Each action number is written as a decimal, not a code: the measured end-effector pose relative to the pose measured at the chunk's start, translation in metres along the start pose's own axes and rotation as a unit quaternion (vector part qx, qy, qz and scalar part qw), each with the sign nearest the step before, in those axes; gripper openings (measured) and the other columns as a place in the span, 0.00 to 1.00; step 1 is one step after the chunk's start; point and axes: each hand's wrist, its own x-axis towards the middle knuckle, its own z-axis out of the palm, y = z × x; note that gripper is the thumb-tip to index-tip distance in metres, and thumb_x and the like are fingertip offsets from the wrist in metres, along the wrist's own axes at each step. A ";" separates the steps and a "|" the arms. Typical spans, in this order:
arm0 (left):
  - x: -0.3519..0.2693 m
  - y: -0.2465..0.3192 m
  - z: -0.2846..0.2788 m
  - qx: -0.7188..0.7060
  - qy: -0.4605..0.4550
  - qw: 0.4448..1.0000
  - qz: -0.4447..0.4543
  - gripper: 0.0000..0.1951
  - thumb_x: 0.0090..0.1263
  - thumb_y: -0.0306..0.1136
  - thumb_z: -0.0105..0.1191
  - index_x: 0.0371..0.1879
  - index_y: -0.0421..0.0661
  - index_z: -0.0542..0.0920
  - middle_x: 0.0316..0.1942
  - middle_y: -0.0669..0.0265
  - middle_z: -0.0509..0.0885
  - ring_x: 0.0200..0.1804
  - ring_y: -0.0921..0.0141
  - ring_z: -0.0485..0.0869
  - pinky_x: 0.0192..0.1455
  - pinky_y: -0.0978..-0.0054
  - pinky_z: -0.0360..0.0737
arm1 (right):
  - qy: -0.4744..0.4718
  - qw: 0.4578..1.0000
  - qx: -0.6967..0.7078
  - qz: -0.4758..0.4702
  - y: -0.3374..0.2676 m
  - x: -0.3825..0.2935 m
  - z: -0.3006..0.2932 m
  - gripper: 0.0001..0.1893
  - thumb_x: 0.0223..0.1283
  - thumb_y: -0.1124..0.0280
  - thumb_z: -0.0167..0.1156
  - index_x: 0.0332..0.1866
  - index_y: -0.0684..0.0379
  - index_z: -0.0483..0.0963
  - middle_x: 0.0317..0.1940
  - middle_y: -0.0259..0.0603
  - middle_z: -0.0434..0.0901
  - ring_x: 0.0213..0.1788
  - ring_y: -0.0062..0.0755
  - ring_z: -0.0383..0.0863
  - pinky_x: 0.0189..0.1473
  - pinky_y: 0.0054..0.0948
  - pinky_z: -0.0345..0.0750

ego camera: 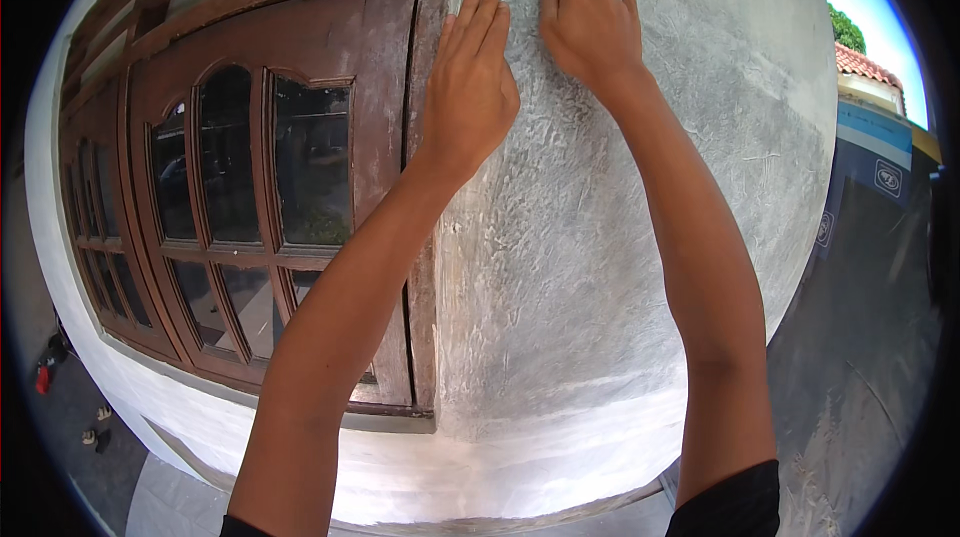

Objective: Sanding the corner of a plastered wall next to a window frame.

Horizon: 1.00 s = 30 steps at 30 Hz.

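Observation:
Both arms reach up in front of me to a rough grey plastered wall (585, 252). My left hand (472, 79) lies palm toward the wall at the edge of the brown wooden window frame (424, 237), its fingers pointing up and empty. To its right and a little higher, my right hand (592, 26) is spread against the plaster, thumb and little finger apart from the middle fingers, with nothing visible in it. Whether the palms press fully on the surface cannot be told. Left of my left hand is a wooden casement with glass panes (311, 162).
A pale window ledge (386, 423) runs below the casement. Blue-grey sheeting with printed emblems (870, 162) hangs at the right, below a tiled roof (866, 64). Footwear (94, 436) and a red object (43, 379) lie on the ground at lower left.

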 end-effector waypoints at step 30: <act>-0.005 -0.007 -0.003 -0.021 0.016 1.000 -0.011 0.23 0.69 0.15 0.46 0.65 0.31 0.76 0.71 0.47 0.75 0.77 0.51 0.68 0.80 0.52 0.64 | -0.006 0.999 0.018 -0.040 -0.030 -0.067 -0.001 0.24 0.75 0.61 0.51 0.67 0.66 0.73 0.71 0.52 0.74 0.75 0.51 0.71 0.73 0.69 0.63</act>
